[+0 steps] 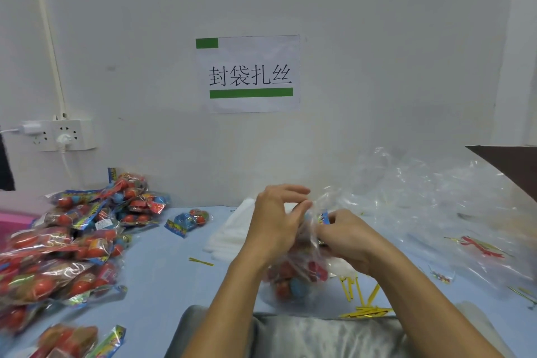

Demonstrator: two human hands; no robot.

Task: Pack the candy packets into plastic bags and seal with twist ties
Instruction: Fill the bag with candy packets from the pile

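Note:
A clear plastic bag (293, 276) holding red and blue candy packets sits at the table's near edge, between my hands. My left hand (276, 221) pinches the bag's gathered top with thumb and fingers. My right hand (345, 238) grips the bag's neck from the right, fingers curled round the plastic. A large heap of candy packets (66, 244) lies on the left. One single packet (189, 219) lies apart behind it. Yellow twist ties (363, 302) are scattered near the bag, and one lone tie (201, 261) lies to the left.
Crumpled empty plastic bags (430, 206) pile up at the right against the wall. A stack of white bags (232, 229) lies behind my left hand. A wall socket (64, 134) with plugs is at the left. A dark brown panel (511, 166) juts in at the right.

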